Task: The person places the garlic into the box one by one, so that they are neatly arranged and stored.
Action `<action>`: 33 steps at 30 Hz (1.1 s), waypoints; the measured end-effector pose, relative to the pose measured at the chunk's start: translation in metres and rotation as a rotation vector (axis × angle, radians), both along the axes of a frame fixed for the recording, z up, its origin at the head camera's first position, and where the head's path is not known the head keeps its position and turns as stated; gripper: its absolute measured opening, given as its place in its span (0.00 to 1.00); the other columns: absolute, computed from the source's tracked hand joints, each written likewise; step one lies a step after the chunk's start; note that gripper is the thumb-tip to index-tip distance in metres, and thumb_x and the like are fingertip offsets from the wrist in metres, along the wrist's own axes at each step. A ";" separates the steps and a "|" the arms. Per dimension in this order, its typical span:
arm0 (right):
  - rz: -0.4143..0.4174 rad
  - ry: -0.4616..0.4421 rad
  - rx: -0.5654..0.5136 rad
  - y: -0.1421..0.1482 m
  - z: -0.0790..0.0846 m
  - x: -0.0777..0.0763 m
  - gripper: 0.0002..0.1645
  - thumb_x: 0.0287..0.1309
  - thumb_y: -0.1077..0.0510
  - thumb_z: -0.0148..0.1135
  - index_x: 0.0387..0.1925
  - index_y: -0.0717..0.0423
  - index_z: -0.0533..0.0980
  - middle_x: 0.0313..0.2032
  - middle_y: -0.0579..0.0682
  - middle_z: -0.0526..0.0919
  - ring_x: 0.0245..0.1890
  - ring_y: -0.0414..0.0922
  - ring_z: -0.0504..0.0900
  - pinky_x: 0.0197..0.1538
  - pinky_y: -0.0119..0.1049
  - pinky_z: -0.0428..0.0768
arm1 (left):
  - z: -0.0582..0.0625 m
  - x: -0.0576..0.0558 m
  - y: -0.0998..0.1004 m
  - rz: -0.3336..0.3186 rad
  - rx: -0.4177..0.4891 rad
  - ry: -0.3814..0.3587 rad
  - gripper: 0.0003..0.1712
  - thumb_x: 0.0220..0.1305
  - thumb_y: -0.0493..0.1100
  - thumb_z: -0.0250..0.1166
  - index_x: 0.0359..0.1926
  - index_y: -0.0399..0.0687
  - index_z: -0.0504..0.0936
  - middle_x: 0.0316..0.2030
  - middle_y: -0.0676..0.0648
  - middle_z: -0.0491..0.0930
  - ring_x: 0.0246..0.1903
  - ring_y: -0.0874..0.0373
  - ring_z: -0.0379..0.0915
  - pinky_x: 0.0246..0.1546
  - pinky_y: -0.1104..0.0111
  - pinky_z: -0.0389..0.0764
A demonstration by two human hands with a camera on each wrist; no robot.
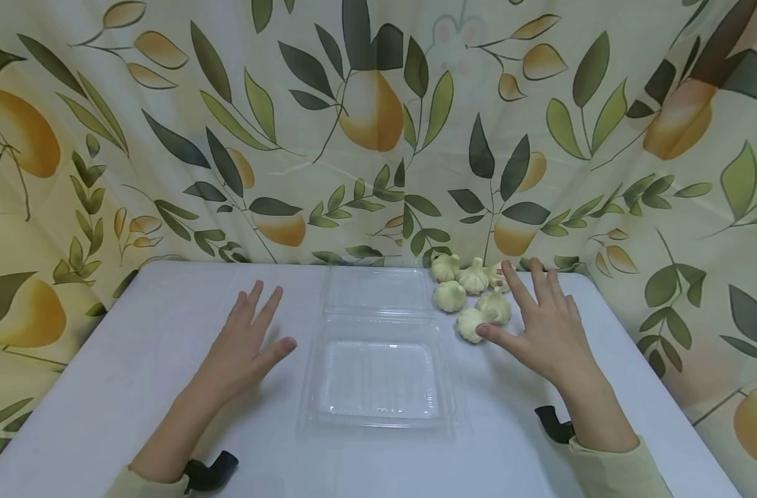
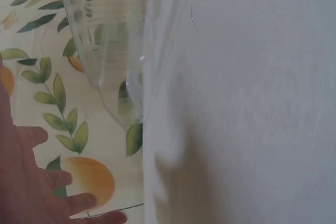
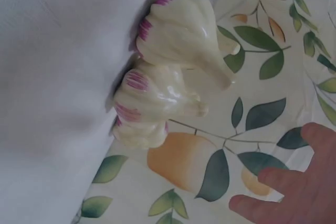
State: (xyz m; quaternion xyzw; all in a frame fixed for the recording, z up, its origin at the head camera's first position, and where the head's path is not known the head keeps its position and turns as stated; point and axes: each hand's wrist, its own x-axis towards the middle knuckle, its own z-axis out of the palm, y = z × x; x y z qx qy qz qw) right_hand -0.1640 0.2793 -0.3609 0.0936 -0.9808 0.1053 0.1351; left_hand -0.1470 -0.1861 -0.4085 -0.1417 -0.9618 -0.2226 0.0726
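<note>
A clear plastic clamshell box point(image 1: 378, 377) lies with its lid point(image 1: 378, 290) folded back on the white table. To its right sit several garlic bulbs point(image 1: 449, 296), pale with purple streaks in the right wrist view, where a large bulb point(image 3: 181, 30) shows nearest. My left hand point(image 1: 241, 349) is held left of the box, fingers spread, holding nothing. With fingers extended too, my right hand point(image 1: 546, 332) hovers by the garlic; its thumb overlaps the nearest bulb in the head view, and whether they touch I cannot tell. In the left wrist view, the left hand's fingers point(image 2: 81, 203) are spread apart.
A white cloth point(image 1: 166, 332) covers the table. Behind it hangs a curtain point(image 1: 229, 138) printed with leaves and orange fruit. Each wrist carries a black mount, the left one point(image 1: 211, 472) and the right one point(image 1: 554, 425).
</note>
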 end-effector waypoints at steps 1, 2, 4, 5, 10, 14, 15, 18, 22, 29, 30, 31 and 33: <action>0.003 -0.003 -0.003 -0.001 -0.001 -0.001 0.65 0.49 0.22 0.62 0.80 0.36 0.42 0.78 0.64 0.39 0.74 0.73 0.39 0.61 0.80 0.49 | -0.001 0.000 0.001 -0.015 0.042 -0.022 0.47 0.69 0.67 0.53 0.80 0.62 0.44 0.79 0.42 0.38 0.75 0.30 0.38 0.57 0.26 0.59; 0.006 -0.005 -0.006 -0.001 -0.002 -0.001 0.65 0.49 0.22 0.63 0.80 0.36 0.43 0.78 0.64 0.40 0.74 0.74 0.41 0.60 0.80 0.49 | -0.002 0.000 0.002 -0.028 0.082 -0.042 0.45 0.71 0.66 0.53 0.80 0.64 0.44 0.79 0.42 0.39 0.75 0.31 0.40 0.56 0.25 0.60; 0.013 -0.006 -0.006 -0.002 -0.003 -0.002 0.64 0.49 0.22 0.63 0.80 0.37 0.45 0.78 0.65 0.42 0.72 0.76 0.44 0.60 0.80 0.50 | -0.003 0.001 0.004 -0.064 0.162 -0.072 0.42 0.73 0.64 0.50 0.80 0.65 0.44 0.79 0.42 0.41 0.74 0.32 0.43 0.57 0.26 0.59; 0.015 -0.007 -0.004 -0.002 -0.003 -0.002 0.64 0.48 0.22 0.63 0.79 0.37 0.46 0.77 0.65 0.44 0.72 0.77 0.46 0.60 0.81 0.50 | -0.004 0.001 0.005 -0.084 0.202 -0.080 0.40 0.74 0.63 0.50 0.80 0.65 0.45 0.79 0.41 0.42 0.74 0.32 0.45 0.59 0.26 0.58; 0.018 -0.023 0.003 -0.003 -0.006 -0.002 0.64 0.48 0.22 0.63 0.79 0.37 0.47 0.77 0.65 0.46 0.71 0.78 0.48 0.60 0.80 0.51 | -0.006 0.000 0.008 -0.155 0.317 -0.085 0.38 0.76 0.60 0.48 0.80 0.60 0.49 0.76 0.39 0.51 0.70 0.35 0.58 0.60 0.31 0.63; 0.023 -0.039 0.002 -0.004 -0.008 -0.001 0.64 0.48 0.22 0.63 0.79 0.36 0.46 0.77 0.65 0.46 0.70 0.78 0.49 0.60 0.80 0.51 | -0.009 -0.001 0.008 -0.184 0.386 -0.142 0.37 0.75 0.60 0.50 0.79 0.64 0.50 0.73 0.40 0.57 0.58 0.41 0.72 0.45 0.48 0.81; 0.025 -0.040 -0.001 -0.004 -0.008 -0.001 0.64 0.48 0.22 0.63 0.79 0.35 0.46 0.77 0.65 0.47 0.70 0.79 0.50 0.60 0.79 0.51 | -0.009 -0.001 0.008 -0.190 0.413 -0.171 0.37 0.75 0.60 0.50 0.79 0.66 0.50 0.73 0.40 0.57 0.57 0.42 0.72 0.41 0.53 0.83; 0.027 -0.041 -0.005 -0.004 -0.009 -0.002 0.64 0.48 0.22 0.64 0.79 0.35 0.45 0.77 0.64 0.48 0.69 0.79 0.52 0.60 0.79 0.53 | -0.011 -0.002 0.009 -0.219 0.521 -0.273 0.35 0.76 0.57 0.50 0.79 0.69 0.49 0.72 0.37 0.58 0.55 0.41 0.72 0.34 0.63 0.84; 0.034 -0.048 -0.034 -0.005 -0.012 -0.002 0.63 0.49 0.24 0.65 0.79 0.35 0.47 0.76 0.65 0.49 0.68 0.79 0.55 0.58 0.79 0.57 | -0.013 -0.003 0.010 -0.230 0.641 -0.411 0.31 0.79 0.53 0.44 0.78 0.72 0.50 0.74 0.37 0.56 0.60 0.36 0.70 0.39 0.59 0.85; 0.036 -0.179 -0.123 -0.009 -0.015 -0.004 0.63 0.51 0.25 0.64 0.80 0.34 0.43 0.77 0.64 0.46 0.69 0.77 0.54 0.54 0.82 0.60 | -0.012 -0.003 0.009 -0.200 0.714 -0.546 0.29 0.79 0.58 0.41 0.77 0.76 0.52 0.75 0.39 0.54 0.67 0.35 0.63 0.46 0.54 0.84; 0.034 -0.184 -0.122 -0.009 -0.016 -0.005 0.63 0.51 0.25 0.64 0.80 0.35 0.43 0.77 0.65 0.45 0.69 0.77 0.54 0.54 0.82 0.59 | -0.012 -0.003 0.009 -0.199 0.718 -0.560 0.29 0.79 0.58 0.41 0.77 0.75 0.52 0.75 0.39 0.53 0.67 0.35 0.63 0.46 0.54 0.84; 0.033 -0.187 -0.121 -0.010 -0.016 -0.005 0.63 0.51 0.25 0.65 0.80 0.35 0.43 0.77 0.65 0.45 0.69 0.77 0.54 0.54 0.81 0.59 | -0.012 -0.004 0.010 -0.203 0.726 -0.576 0.29 0.79 0.58 0.42 0.77 0.75 0.51 0.76 0.39 0.53 0.67 0.35 0.63 0.47 0.54 0.83; 0.035 -0.184 -0.124 -0.010 -0.017 -0.006 0.64 0.51 0.26 0.66 0.80 0.34 0.43 0.77 0.65 0.46 0.69 0.77 0.54 0.55 0.81 0.60 | -0.012 -0.005 0.011 -0.210 0.739 -0.606 0.31 0.78 0.56 0.46 0.77 0.75 0.51 0.76 0.40 0.52 0.68 0.34 0.62 0.47 0.54 0.83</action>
